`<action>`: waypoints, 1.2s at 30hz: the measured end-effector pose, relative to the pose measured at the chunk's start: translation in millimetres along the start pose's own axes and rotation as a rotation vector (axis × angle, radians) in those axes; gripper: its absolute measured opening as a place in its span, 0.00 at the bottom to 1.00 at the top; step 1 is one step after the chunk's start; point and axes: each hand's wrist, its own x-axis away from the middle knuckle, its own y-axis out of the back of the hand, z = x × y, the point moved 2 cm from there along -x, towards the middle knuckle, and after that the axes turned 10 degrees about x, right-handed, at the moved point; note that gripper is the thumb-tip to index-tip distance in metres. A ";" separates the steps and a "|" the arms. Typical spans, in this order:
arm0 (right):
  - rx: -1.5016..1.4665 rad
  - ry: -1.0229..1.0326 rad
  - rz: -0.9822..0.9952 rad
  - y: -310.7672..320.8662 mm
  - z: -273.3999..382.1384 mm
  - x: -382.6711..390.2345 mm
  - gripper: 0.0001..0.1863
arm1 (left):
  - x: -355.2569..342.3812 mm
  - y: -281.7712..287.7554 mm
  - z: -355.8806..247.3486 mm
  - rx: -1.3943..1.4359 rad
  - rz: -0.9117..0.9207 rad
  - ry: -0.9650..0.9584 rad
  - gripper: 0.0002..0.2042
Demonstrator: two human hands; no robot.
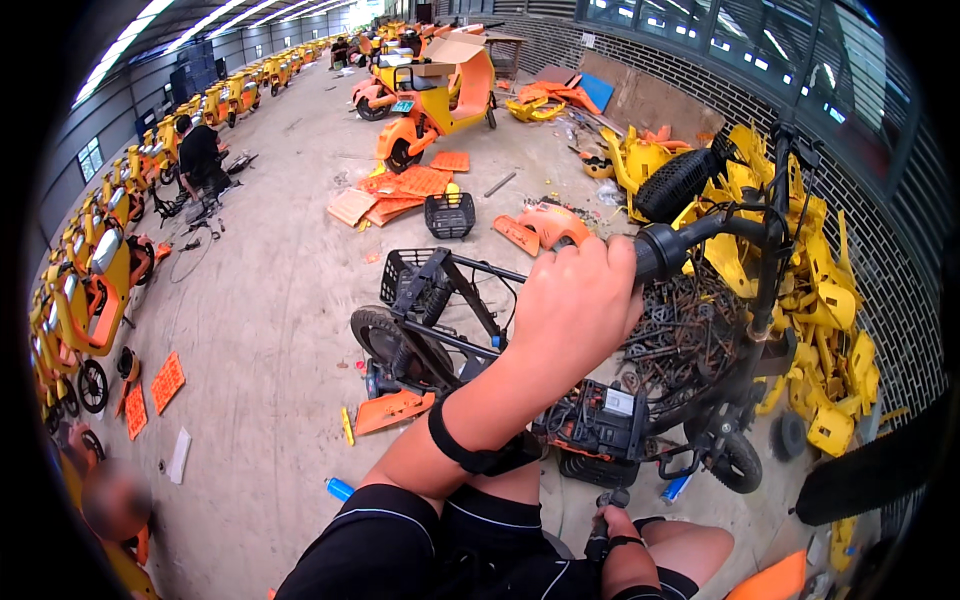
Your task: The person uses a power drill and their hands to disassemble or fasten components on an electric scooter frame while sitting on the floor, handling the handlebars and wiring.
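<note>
My left hand (578, 300) is closed around the black handlebar grip (655, 255) of a stripped scooter frame. The black frame (445, 262) has its bodywork removed, and its front wheel (735, 462) is at the right. Low in front of me, my right hand (618, 522) is wrapped around a dark hand-held power tool (600, 540), whose exact kind I cannot make out. An open box-like unit with wiring (600, 418) sits low in the frame, between the two hands. A black band (470, 455) is on my left wrist.
Yellow body panels (830, 310) are heaped along the brick wall, beside a tangle of dark metal parts (690, 335). Orange panels (405, 183) and a black basket (450, 215) lie ahead. Yellow scooters (95, 265) line the left side. A co-worker (200, 155) crouches there; another person (115, 500) is nearer.
</note>
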 end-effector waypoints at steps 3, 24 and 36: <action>-0.062 0.041 -0.067 -3.7 5.5 3.1 0.08 | 1.5 2.1 -0.3 -0.020 -0.024 0.002 0.19; -0.370 0.515 -0.248 -13.4 71.9 20.0 0.11 | -1.3 -1.0 -8.2 -0.103 0.009 0.046 0.18; -0.445 0.454 -0.234 -37.0 82.1 0.6 0.11 | -3.7 -3.4 -6.6 -0.131 0.022 0.036 0.20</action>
